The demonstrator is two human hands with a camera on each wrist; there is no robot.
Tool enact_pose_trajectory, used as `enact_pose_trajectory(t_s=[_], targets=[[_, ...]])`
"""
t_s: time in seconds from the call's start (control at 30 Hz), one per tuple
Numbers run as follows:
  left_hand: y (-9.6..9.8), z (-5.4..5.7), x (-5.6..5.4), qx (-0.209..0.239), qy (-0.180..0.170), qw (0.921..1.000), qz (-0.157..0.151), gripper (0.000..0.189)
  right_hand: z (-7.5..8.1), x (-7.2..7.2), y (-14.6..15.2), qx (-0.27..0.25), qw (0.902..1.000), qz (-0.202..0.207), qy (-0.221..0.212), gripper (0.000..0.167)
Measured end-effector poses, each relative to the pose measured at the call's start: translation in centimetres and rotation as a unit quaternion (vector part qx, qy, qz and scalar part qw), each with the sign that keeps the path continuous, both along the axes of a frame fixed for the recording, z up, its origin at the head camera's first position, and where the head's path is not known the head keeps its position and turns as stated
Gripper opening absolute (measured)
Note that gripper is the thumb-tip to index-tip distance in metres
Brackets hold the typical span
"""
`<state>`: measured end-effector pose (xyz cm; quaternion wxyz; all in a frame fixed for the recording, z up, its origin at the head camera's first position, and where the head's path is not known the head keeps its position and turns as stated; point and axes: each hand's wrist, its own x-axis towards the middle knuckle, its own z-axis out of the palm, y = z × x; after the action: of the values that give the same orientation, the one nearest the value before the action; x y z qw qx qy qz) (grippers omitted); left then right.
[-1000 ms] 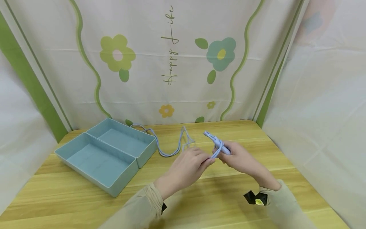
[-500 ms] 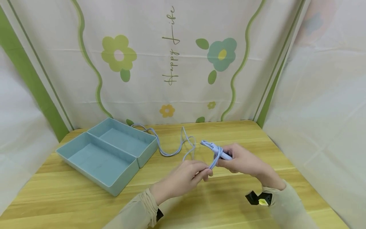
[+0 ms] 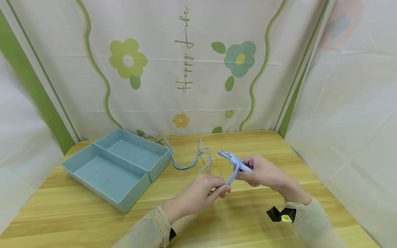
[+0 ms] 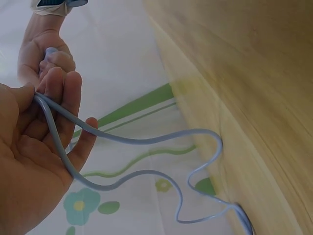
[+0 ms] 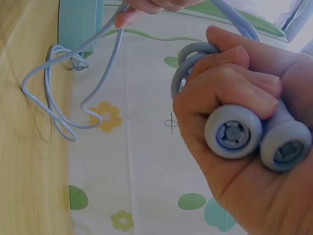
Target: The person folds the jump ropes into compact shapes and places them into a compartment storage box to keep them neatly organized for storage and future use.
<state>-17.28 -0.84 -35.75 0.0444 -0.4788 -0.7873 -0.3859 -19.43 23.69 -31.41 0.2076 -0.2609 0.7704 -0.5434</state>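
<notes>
A light-blue jump rope is bundled in my right hand (image 3: 263, 175), whose fingers curl round its two handles (image 5: 234, 131) held side by side. Several turns of cord wrap the handles (image 3: 244, 167) in the head view. My left hand (image 3: 196, 193) pinches the doubled cord (image 3: 231, 178) just left of and below the handles. From the left fingers, two strands of the cord (image 4: 146, 141) run down toward the table in the left wrist view. The loose rest of the cord (image 3: 186, 167) snakes over the table to behind the blue-green bins.
Two blue-green rectangular bins stand side by side at the left, the front bin (image 3: 136, 193) nearer me and the back bin (image 3: 161, 164) against it. The wooden table (image 3: 77, 220) meets a flowered curtain (image 3: 155, 96) at its far edge.
My left hand has moved down and slightly left, drawing the cord out from the handles. My right hand has shifted slightly down and right. In the last half second both barely move.
</notes>
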Motion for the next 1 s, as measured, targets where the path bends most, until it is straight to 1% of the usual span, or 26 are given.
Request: enact_pose_trajectory(t_s=[0.1, 0.17, 0.37, 0.43, 0.6, 0.73, 0.77, 0.83, 0.93, 1.0], targets=[[0.2, -0.2, -0.1, 0.001, 0.012, 0.9998, -0.013, 0.02, 0.0, 0.0, -0.2, -0.018, 0.9998, 0.007, 0.009, 0.017], [0.2, -0.3, -0.3, -0.007, 0.017, 0.9997, -0.018, 0.02, 0.1, 0.0, -0.2, -0.028, 0.9994, 0.016, 0.013, 0.017], [-0.4, -0.5, -1.2, -0.054, -0.009, 0.9981, -0.028, 0.022, 0.3, 0.1, -0.1, -0.036, 0.9984, 0.039, 0.02, 0.016], [-0.6, -0.6, -1.5, -0.061, -0.019, 0.9974, -0.033, 0.022, 0.3, 0.1, 0.0, -0.035, 0.9983, 0.044, 0.018, 0.015], [-1.0, -0.8, -2.1, -0.061, -0.034, 0.9967, -0.04, 0.022, 0.4, 0.1, 0.0, -0.036, 0.9971, 0.063, 0.02, 0.012], [-1.1, -0.9, -2.3, -0.057, -0.035, 0.997, -0.038, 0.022, 0.4, 0.1, 0.0, -0.038, 0.996, 0.078, 0.024, 0.011], [-1.1, -1.0, -2.3, -0.056, -0.032, 0.9973, -0.036, 0.022, 0.4, 0.1, 0.0, -0.036, 0.9961, 0.078, 0.023, 0.011], [-1.2, -1.0, -2.4, -0.054, -0.029, 0.9977, -0.027, 0.022, 0.4, 0.1, 0.0, -0.022, 0.9975, 0.064, 0.024, 0.013], [-1.3, -1.1, -2.5, -0.06, -0.029, 0.9977, -0.009, 0.022, 0.4, 0.0, 0.0, 0.019, 0.999, 0.023, 0.032, 0.017], [-1.4, -1.2, -2.5, -0.068, -0.031, 0.9972, 0.003, 0.022, 0.2, -0.1, 0.0, 0.058, 0.9966, -0.01, 0.058, 0.019]])
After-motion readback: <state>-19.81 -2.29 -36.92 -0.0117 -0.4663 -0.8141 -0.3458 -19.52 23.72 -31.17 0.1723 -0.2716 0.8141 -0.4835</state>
